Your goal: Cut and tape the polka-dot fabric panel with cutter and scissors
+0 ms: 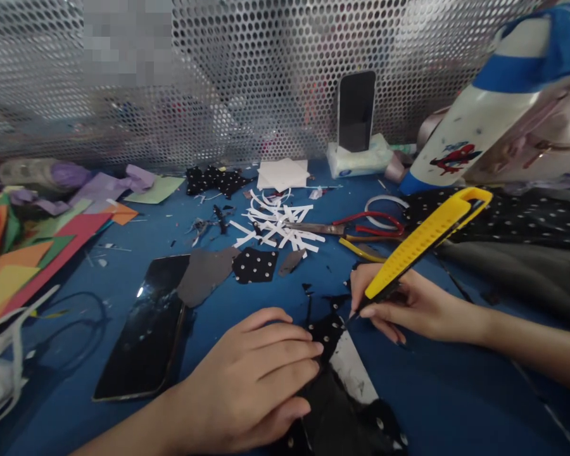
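My right hand point(415, 304) is closed around a yellow utility knife point(418, 247). The knife leans up to the right, its tip down at the edge of a black fabric piece with white dots point(327, 335). A white strip point(354, 367) shows along that fabric's right side. My left hand point(254, 373) lies flat across the fabric's left side, fingers stretched out and pointing right. Part of the fabric is hidden under this hand, and its lower end runs out of view. Dark scraps point(308, 297) lie just beyond the fabric.
Red-handled scissors point(346, 227) lie by white paper strips point(285, 221). A dark phone point(145, 329) rests left, beside coloured paper point(71, 240). Another phone point(356, 111) stands upright before a perforated metal panel point(266, 76). A Spider-Man bottle point(475, 126) stands at the right.
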{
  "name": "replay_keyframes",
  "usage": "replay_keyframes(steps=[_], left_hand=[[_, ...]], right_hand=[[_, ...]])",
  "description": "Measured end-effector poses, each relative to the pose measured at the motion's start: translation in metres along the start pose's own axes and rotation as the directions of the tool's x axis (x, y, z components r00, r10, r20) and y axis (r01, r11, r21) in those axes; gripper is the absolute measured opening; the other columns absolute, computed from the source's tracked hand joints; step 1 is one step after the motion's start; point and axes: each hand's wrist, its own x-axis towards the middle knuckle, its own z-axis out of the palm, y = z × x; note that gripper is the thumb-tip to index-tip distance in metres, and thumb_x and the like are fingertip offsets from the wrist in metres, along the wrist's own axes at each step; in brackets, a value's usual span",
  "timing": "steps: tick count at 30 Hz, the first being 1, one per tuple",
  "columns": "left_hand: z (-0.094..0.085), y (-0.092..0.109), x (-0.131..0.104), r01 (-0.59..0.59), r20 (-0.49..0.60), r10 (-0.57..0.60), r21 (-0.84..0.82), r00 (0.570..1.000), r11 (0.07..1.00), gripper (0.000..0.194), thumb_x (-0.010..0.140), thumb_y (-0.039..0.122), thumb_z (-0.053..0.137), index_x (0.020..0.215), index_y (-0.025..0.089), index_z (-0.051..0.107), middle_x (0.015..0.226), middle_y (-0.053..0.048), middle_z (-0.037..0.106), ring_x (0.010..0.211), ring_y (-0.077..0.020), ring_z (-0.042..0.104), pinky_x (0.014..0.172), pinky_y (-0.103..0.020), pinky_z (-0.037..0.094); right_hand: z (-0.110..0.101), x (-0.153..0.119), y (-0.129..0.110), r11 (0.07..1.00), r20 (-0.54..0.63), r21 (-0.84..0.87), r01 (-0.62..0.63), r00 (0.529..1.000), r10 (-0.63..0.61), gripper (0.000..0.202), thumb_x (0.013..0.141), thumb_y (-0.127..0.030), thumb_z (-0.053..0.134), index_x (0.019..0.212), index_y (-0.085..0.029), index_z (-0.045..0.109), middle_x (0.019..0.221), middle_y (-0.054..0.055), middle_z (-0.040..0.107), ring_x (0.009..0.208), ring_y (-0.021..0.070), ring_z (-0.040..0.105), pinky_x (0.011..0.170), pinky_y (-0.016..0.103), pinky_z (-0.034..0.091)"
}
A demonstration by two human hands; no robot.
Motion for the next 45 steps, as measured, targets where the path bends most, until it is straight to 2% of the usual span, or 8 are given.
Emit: replay_keyframes(steps=[5,13,20,25,34,37,41,45], left_hand=[[0.001,-0.001,0.001,-0.007,-0.012,0.007,0.008,1.000,1.000,0.041,0.107,0.033,0.031,0.108,0.013,0.067,0.109,-0.006,0.075,0.103,-0.0179,0.067,0.104,-0.036,0.044],[0.001,0.000,0.001,0.002,0.002,-0.002,0.009,1.000,1.000,0.042,0.107,0.033,0.030,0.107,0.013,0.067,0.110,-0.005,0.075,0.103,-0.0175,0.066,0.104,-0.035,0.044],[0.003,0.000,-0.001,-0.002,-0.007,0.002,0.001,1.000,1.000,0.041,0.107,0.033,0.030,0.109,0.013,0.066,0.111,-0.004,0.074,0.105,-0.0178,0.065,0.106,-0.035,0.041],[0.002,0.001,-0.001,0.002,0.002,-0.002,0.003,1.000,1.000,0.042,0.107,0.034,0.030,0.109,0.013,0.066,0.111,-0.004,0.074,0.104,-0.0179,0.065,0.105,-0.036,0.041],[0.002,0.000,-0.001,-0.018,0.044,0.016,0.038,0.999,0.999,0.044,0.107,0.034,0.028,0.110,0.013,0.067,0.114,-0.007,0.073,0.103,-0.0190,0.065,0.104,-0.037,0.044],[0.002,0.000,0.000,-0.011,0.039,0.009,0.045,0.999,0.999,0.045,0.107,0.035,0.028,0.112,0.012,0.066,0.117,-0.007,0.072,0.104,-0.0196,0.065,0.103,-0.038,0.043],[0.002,-0.001,-0.001,0.002,0.021,-0.003,0.054,1.000,0.999,0.044,0.107,0.035,0.029,0.114,0.012,0.066,0.116,-0.007,0.072,0.106,-0.0200,0.064,0.104,-0.038,0.042],[0.002,-0.001,-0.002,0.002,0.022,-0.004,0.060,1.000,0.998,0.043,0.107,0.035,0.030,0.115,0.012,0.066,0.116,-0.008,0.072,0.106,-0.0202,0.063,0.104,-0.038,0.043]], right_hand=[[0.001,-0.001,0.000,0.999,0.005,-0.036,0.031,1.000,-0.031,0.016,0.097,-0.030,0.059,0.098,-0.015,0.053,0.072,-0.005,0.046,0.046,0.0015,0.050,0.042,0.011,0.046],[0.002,-0.002,0.001,0.999,-0.012,-0.038,-0.006,1.000,0.005,0.020,0.094,-0.033,0.062,0.098,-0.015,0.055,0.071,-0.004,0.048,0.046,0.0032,0.051,0.042,0.013,0.047],[-0.005,0.005,-0.002,0.996,-0.120,0.084,0.001,0.993,0.009,0.019,0.095,-0.032,0.061,0.102,-0.017,0.051,0.055,-0.007,0.049,0.040,0.0061,0.050,0.038,0.014,0.046],[-0.003,0.006,-0.003,0.998,-0.120,0.055,0.027,0.993,-0.020,0.020,0.092,-0.028,0.066,0.104,-0.016,0.057,0.078,-0.001,0.055,0.050,0.0046,0.057,0.044,0.014,0.050],[-0.011,0.003,-0.006,0.993,0.056,-0.057,0.101,0.994,-0.098,0.011,0.090,-0.015,0.066,0.100,-0.016,0.071,0.106,0.008,0.062,0.064,0.0057,0.064,0.055,0.014,0.055],[-0.011,0.004,-0.009,0.989,0.098,-0.078,0.127,0.988,-0.119,0.011,0.089,-0.015,0.066,0.099,-0.015,0.071,0.109,0.010,0.064,0.069,0.0085,0.065,0.057,0.016,0.056],[-0.006,0.006,-0.016,0.965,0.087,-0.187,0.183,0.982,-0.169,0.009,0.083,-0.012,0.071,0.092,-0.015,0.070,0.104,0.011,0.067,0.093,0.0166,0.066,0.074,0.022,0.057],[-0.001,0.006,-0.018,0.986,0.032,-0.139,0.096,0.995,-0.093,0.010,0.084,-0.005,0.062,0.089,-0.014,0.063,0.103,0.009,0.066,0.071,0.0098,0.064,0.060,0.018,0.055]])
